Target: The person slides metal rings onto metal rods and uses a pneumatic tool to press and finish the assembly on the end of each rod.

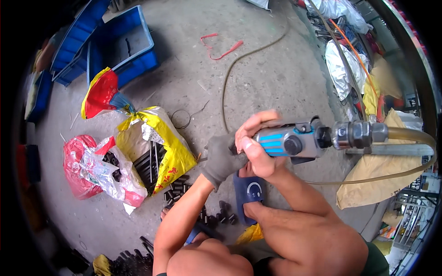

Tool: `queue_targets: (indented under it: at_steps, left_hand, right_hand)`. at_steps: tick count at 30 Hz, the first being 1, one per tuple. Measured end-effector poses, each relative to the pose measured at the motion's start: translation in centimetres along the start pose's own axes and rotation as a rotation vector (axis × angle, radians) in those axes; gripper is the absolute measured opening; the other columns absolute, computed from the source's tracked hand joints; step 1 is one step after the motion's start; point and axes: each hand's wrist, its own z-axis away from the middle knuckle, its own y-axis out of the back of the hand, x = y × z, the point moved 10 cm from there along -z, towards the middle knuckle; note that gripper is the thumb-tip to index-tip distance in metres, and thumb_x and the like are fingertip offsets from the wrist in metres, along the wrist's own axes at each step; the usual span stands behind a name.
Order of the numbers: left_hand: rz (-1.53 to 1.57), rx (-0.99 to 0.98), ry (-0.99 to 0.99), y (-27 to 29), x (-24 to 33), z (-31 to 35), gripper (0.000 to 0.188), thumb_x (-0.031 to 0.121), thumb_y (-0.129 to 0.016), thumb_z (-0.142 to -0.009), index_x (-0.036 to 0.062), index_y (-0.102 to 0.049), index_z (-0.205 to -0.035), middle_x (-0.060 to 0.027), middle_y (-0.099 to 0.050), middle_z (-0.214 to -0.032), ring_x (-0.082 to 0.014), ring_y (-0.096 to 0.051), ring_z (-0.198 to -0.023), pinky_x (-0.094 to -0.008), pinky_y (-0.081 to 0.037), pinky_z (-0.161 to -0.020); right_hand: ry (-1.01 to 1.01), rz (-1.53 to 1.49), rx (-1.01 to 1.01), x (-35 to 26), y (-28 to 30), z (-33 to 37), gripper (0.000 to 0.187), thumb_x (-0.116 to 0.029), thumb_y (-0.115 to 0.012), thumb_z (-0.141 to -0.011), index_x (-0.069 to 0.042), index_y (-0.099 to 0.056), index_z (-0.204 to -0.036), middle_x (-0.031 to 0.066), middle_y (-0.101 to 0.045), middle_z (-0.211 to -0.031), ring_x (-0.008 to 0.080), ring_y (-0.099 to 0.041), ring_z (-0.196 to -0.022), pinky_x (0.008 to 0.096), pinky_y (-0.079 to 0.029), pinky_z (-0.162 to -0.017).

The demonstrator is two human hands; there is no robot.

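My right hand (259,149), bare, wraps round the front of a grey and blue air-powered tool (287,142). The tool lies sideways, and a metal hose coupling (354,135) joins its right end to a clear brownish hose (412,134). In a grey work glove, my left hand (223,156) is closed at the tool's left end, touching my right fingers. A thin dark rod end pokes out to the left of the glove; what the glove grips is otherwise hidden. Below lie loose short black tubes (176,191) on the floor.
A yellow bag (177,154) of long black rods and a red-white bag (83,161) stand left. Blue crates (138,64) are behind them. A hose (224,87) and red strap (225,51) cross the concrete. Sacks (373,179) line the right; my slippered foot (251,191) is below.
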Motion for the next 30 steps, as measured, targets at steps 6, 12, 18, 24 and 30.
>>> queue_targets:
  at_steps: [6, 12, 18, 24, 30]
  left_hand:
    - [-0.18, 0.057, 0.032, 2.2, 5.9, 0.5, 0.028, 0.023, -0.083, -0.078, 0.0021, -0.064, -0.074, -0.0155, -0.06, -0.064, -0.025, -0.056, -0.053, -0.0377, -0.046, -0.052]
    - [-0.203, 0.024, -0.023, 1.9, 8.2, 0.5, 0.025, 0.02, -0.084, -0.073, 0.0024, -0.066, -0.077, -0.0144, -0.06, -0.062, -0.0235, -0.058, -0.053, -0.0361, -0.047, -0.053]
    - [-0.188, 0.009, 0.033, 2.1, 7.4, 1.5, 0.029, 0.022, -0.084, -0.076, 0.0019, -0.063, -0.075, -0.0148, -0.058, -0.061, -0.0196, -0.052, -0.052, -0.0369, -0.047, -0.052]
    - [-0.224, 0.022, 0.025, 1.4, 6.9, 1.6, 0.039, 0.032, -0.086, -0.08, 0.0008, -0.063, -0.075, -0.0141, -0.057, -0.06, -0.0174, -0.051, -0.053, -0.0367, -0.046, -0.051]
    - [-0.252, -0.039, 0.054, 1.4, 7.4, 0.7, 0.032, 0.022, -0.086, -0.071, 0.0009, -0.065, -0.08, -0.0128, -0.064, -0.064, -0.0169, -0.058, -0.057, -0.0349, -0.05, -0.055]
  right_hand:
    - [-0.097, -0.117, 0.052, -3.4, 0.5, 0.5, 0.036, -0.01, -0.064, -0.087, -0.002, -0.047, -0.119, 0.005, -0.059, -0.074, 0.0178, -0.059, -0.068, 0.0355, -0.051, -0.068]
    - [-0.134, -0.185, 0.113, -2.5, 1.3, 1.0, 0.032, -0.007, -0.062, -0.086, -0.004, -0.045, -0.113, 0.0064, -0.057, -0.073, 0.0172, -0.056, -0.064, 0.0351, -0.05, -0.064]
    - [-0.278, -0.287, 0.163, 0.5, 1.4, 2.2, 0.029, -0.004, -0.062, -0.084, -0.005, -0.044, -0.108, 0.0076, -0.055, -0.072, 0.0172, -0.055, -0.062, 0.0343, -0.05, -0.061]
    - [-0.272, -0.258, 0.167, 0.1, 1.9, 2.1, 0.032, -0.004, -0.061, -0.085, -0.003, -0.045, -0.112, 0.0099, -0.055, -0.081, 0.0194, -0.054, -0.072, 0.0363, -0.044, -0.068]
    - [-0.234, -0.214, 0.154, -1.3, 2.1, 1.8, 0.036, -0.003, -0.061, -0.085, 0.0, -0.045, -0.117, 0.0121, -0.056, -0.09, 0.0216, -0.054, -0.082, 0.0383, -0.038, -0.076]
